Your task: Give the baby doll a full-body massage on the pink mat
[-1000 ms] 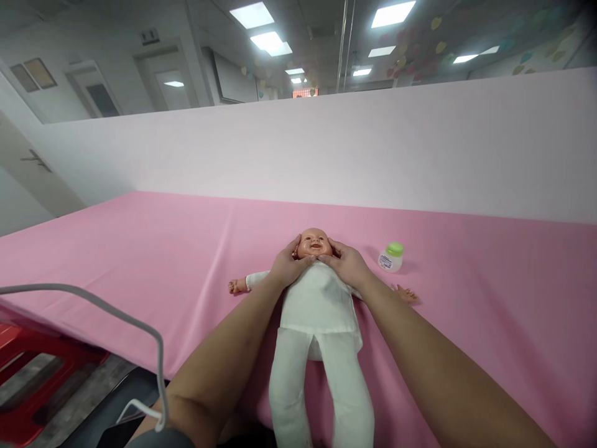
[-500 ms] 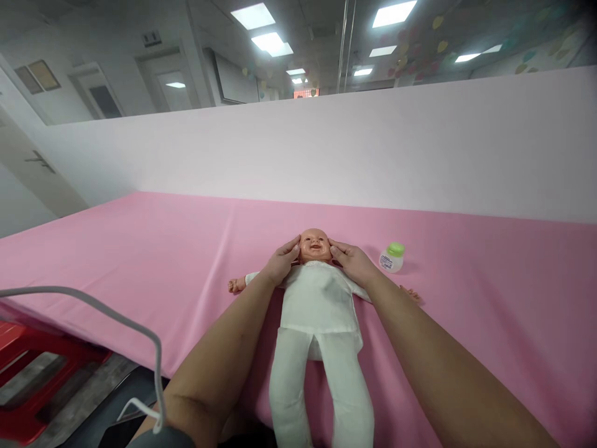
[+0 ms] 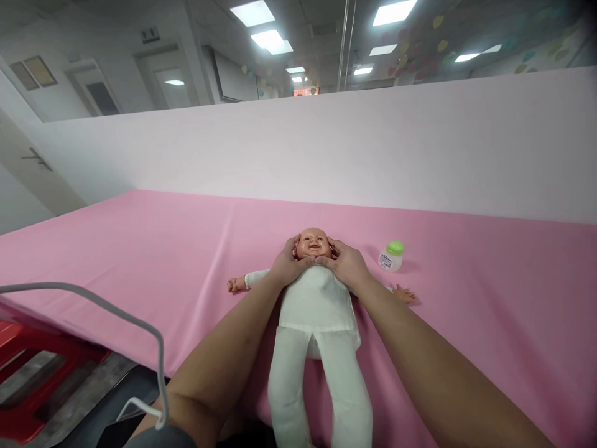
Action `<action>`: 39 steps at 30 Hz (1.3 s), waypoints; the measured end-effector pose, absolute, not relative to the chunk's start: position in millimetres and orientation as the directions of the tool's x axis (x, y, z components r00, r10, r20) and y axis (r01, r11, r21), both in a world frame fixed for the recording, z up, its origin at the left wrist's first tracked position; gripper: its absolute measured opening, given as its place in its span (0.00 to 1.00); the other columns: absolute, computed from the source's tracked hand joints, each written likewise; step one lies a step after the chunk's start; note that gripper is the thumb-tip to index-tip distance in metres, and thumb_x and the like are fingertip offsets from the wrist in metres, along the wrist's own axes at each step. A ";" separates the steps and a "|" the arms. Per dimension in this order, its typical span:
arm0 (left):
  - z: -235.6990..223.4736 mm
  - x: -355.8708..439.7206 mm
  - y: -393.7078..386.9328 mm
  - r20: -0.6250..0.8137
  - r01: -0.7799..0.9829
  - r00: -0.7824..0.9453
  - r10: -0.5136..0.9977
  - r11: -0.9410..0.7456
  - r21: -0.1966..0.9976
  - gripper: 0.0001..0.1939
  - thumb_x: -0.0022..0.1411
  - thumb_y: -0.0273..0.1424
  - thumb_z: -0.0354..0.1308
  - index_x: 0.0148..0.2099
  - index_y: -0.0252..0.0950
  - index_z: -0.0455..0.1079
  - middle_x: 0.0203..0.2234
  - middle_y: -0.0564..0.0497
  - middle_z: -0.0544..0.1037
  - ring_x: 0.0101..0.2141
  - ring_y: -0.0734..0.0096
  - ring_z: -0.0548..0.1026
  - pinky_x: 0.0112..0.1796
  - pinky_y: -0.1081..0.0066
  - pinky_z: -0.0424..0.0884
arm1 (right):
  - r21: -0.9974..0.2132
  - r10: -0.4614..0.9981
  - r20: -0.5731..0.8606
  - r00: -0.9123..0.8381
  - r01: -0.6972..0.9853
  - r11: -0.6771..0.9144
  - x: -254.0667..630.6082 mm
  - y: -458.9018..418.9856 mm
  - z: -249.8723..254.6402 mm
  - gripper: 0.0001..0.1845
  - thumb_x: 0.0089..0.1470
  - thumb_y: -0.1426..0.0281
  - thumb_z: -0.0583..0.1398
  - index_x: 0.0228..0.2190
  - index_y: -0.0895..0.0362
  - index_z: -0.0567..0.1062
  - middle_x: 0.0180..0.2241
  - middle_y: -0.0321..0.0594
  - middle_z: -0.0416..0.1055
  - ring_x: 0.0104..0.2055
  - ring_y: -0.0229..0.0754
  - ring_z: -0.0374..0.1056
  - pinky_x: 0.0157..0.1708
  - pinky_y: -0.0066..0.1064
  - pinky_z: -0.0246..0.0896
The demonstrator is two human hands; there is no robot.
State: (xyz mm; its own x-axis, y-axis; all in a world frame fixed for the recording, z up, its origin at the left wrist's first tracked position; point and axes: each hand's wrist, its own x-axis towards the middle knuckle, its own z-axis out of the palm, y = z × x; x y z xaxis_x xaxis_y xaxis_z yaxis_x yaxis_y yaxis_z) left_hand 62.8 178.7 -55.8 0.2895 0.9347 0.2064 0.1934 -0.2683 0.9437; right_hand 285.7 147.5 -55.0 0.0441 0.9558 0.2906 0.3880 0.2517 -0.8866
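Observation:
A baby doll (image 3: 319, 305) in white top and trousers lies on its back on the pink cover, arms spread to both sides. My left hand (image 3: 289, 261) cups the left side of its head, with the thumb laid under the chin. On the other side, my right hand (image 3: 345, 261) cups the head in the same way. Both thumb tips nearly meet below the doll's mouth, and the other fingers curl around the head, partly hidden behind it. A small clear jar with a green lid (image 3: 392, 256) stands to the right of my right hand.
The pink cover (image 3: 140, 261) spreads over the wide table, with a white wall (image 3: 326, 149) along its far side. A grey cable (image 3: 116, 314) loops at lower left by my left arm. A red plastic stool (image 3: 46, 373) stands on the floor at left.
Both thumbs have moved from the doll's cheeks down and inward to beneath its chin. The hands have wrapped further round the head. The doll and jar stay in place.

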 end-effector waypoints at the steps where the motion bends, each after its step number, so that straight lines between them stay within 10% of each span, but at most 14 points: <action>1: -55.8 62.7 178.5 0.210 0.195 0.293 0.933 -0.274 0.942 0.53 0.55 0.50 0.75 0.75 0.43 0.56 0.66 0.38 0.71 0.61 0.46 0.74 0.63 0.48 0.66 | -0.887 0.955 0.292 0.048 0.387 0.252 285.7 147.4 -55.3 0.47 0.44 0.52 0.77 0.64 0.47 0.73 0.59 0.45 0.77 0.60 0.62 0.74 0.63 0.54 0.66; 23: -51.3 56.3 182.2 0.206 0.134 0.367 0.907 -0.271 0.953 0.48 0.63 0.51 0.68 0.77 0.40 0.56 0.72 0.44 0.63 0.72 0.49 0.59 0.71 0.53 0.52 | -0.934 0.969 0.199 -0.146 0.271 0.232 303.1 135.6 -29.6 0.25 0.58 0.59 0.69 0.56 0.48 0.80 0.59 0.38 0.78 0.63 0.56 0.72 0.67 0.54 0.61; 39: -59.2 59.3 187.9 0.235 0.127 0.328 0.915 -0.290 0.949 0.41 0.70 0.53 0.57 0.76 0.38 0.59 0.73 0.44 0.61 0.73 0.51 0.56 0.72 0.55 0.49 | -0.949 0.972 0.192 -0.133 0.229 0.218 308.6 136.5 -32.6 0.28 0.61 0.55 0.67 0.59 0.53 0.78 0.62 0.43 0.75 0.65 0.55 0.70 0.69 0.52 0.59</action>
